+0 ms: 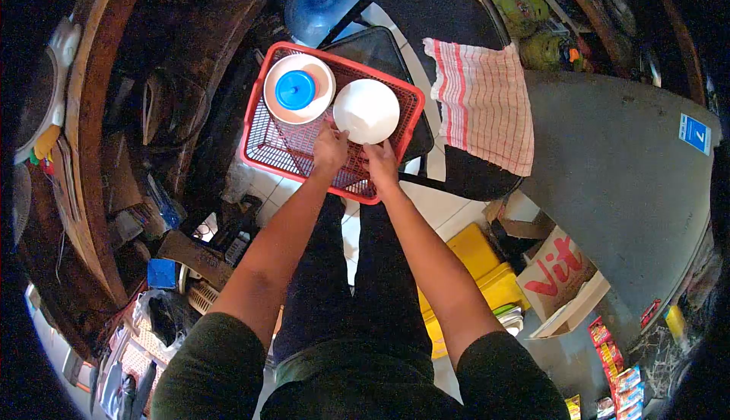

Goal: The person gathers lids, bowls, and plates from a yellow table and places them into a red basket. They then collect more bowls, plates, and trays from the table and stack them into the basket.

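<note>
A red plastic basket (258, 160) with a lattice bottom rests on a dark seat. In its left part lies a white plate (320, 77) with a round blue lid (295, 90) on it. My left hand (331, 148) and my right hand (380, 163) reach over the basket's near side. Between them and just beyond is a white bowl (366, 111), its near edge gripped by the fingers of both hands. The fingertips are partly hidden at the rim.
A red-striped cloth (487, 104) hangs over a black chair (430, 9) at right. Behind the basket stands a blue water jug (323, 13). A grey table (608, 161), a cardboard box (559, 279) and a yellow container (475, 256) are at right.
</note>
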Motion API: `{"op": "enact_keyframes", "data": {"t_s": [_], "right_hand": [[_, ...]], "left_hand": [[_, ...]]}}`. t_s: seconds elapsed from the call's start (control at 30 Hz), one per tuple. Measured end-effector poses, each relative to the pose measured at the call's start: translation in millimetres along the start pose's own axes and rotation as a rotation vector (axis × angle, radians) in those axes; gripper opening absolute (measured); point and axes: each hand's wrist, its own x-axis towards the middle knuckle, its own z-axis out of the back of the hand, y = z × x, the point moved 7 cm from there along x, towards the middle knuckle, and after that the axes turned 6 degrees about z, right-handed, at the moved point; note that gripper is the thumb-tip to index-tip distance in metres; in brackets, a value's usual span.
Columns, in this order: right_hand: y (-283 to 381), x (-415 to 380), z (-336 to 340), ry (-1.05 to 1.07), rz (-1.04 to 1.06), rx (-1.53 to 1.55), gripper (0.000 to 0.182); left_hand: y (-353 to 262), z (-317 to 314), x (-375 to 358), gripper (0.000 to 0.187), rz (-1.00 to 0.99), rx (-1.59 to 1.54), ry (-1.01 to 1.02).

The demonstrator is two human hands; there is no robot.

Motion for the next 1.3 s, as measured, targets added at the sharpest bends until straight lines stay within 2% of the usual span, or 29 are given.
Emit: {"op": "enact_keyframes", "data": {"t_s": [0.07, 0.1, 0.17, 0.2, 0.27, 0.4, 0.47, 0.5, 0.57, 0.6, 0.67, 0.7, 0.77, 0.8, 0.83, 0.9, 0.97, 1.03, 1.07, 1.13, 1.27, 1.3], "right_hand": [[4.5, 2.5, 2.2, 0.004, 0.030, -0.021, 0.052], [4.6, 4.5, 3.4, 0.007, 0.061, -0.043, 0.055], [0.7, 5.9, 4.6, 0.029, 0.070, -0.031, 0.055], [1.1, 6.4, 4.4, 0.053, 0.081, -0.022, 0.056], [0.0, 3.5, 5.9, 0.048, 0.096, -0.007, 0.059], [-4.8, -1.0, 10.0, 0.039, 0.101, 0.063, 0.069], [-9.0, -2.5, 12.6, 0.032, 0.083, 0.038, 0.070], [-11.2, -2.7, 14.8, 0.023, 0.068, 0.012, 0.071], [-12.6, -5.9, 19.1, 0.008, 0.079, -0.012, 0.069], [-13.4, -8.5, 20.3, -0.003, 0.085, -0.040, 0.068], [-15.1, -16.3, 22.8, -0.012, 0.115, -0.067, 0.066], [-13.8, -17.3, 25.5, -0.018, 0.144, -0.100, 0.064], [-18.4, -27.5, 29.3, -0.048, 0.175, -0.111, 0.059], [-19.2, -32.3, 29.8, -0.034, 0.189, -0.112, 0.057], [-19.8, -36.4, 28.9, -0.018, 0.204, -0.111, 0.054], [-33.5, -43.7, 28.6, -0.025, 0.161, -0.037, 0.047], [-36.8, -49.0, 30.4, -0.042, 0.210, -0.130, 0.044], [-43.2, -52.4, 28.6, -0.041, 0.189, -0.128, 0.043], [-47.4, -52.8, 28.8, -0.039, 0.169, -0.127, 0.042], [-51.3, -52.3, 28.6, -0.016, 0.160, -0.138, 0.042], [-51.1, -45.6, 27.1, 0.046, 0.138, -0.171, 0.041], [-49.4, -45.1, 28.1, 0.050, 0.135, -0.176, 0.041]], "left_hand": [[14.2, -12.1, 6.7, 0.033, 0.098, -0.140, 0.110], [15.8, -12.6, 6.1, 0.033, 0.098, -0.138, 0.111], [4.7, -3.9, 4.1, 0.037, -0.060, -0.012, -0.005], [-5.6, 2.8, 2.7, 0.037, -0.061, -0.013, -0.005], [-11.0, 2.6, 0.0, 0.044, 0.076, -0.076, 0.141], [-15.7, 4.7, 1.6, 0.049, 0.034, 0.035, 0.080], [-11.6, -1.0, 1.2, 0.047, 0.173, -0.105, 0.279], [-9.0, -1.2, 0.7, 0.047, 0.165, -0.104, 0.279], [-28.2, 12.8, -4.6, 0.062, -0.152, 0.213, 0.091], [-32.1, 15.4, -7.8, 0.062, -0.162, 0.215, 0.091], [-46.5, 8.1, -16.6, 0.085, -0.289, 0.733, 0.178], [-57.9, 11.8, -12.1, 0.085, -0.304, 0.730, 0.174], [-52.8, 2.3, -7.2, 0.098, -0.199, 0.916, 0.387], [-52.8, 1.6, -3.1, 0.105, -0.245, 0.973, 0.343], [-48.2, 0.0, 0.7, 0.105, -0.249, 0.972, 0.347], [-51.8, 0.6, 3.7, 0.105, -0.402, 1.059, 0.283], [-42.2, -2.5, 9.0, 0.106, -0.364, 1.074, 0.362], [-44.3, -1.2, 4.0, 0.105, -0.545, 1.145, 0.182], [-29.5, -5.2, 7.5, 0.105, -0.545, 1.144, 0.181], [-22.5, -4.0, -7.6, 0.104, -1.056, 1.018, -0.248], [-0.1, -17.7, 0.4, 0.096, -1.143, 0.961, -0.180], [1.4, -17.5, -1.6, 0.094, -1.222, 0.915, -0.259]]}}
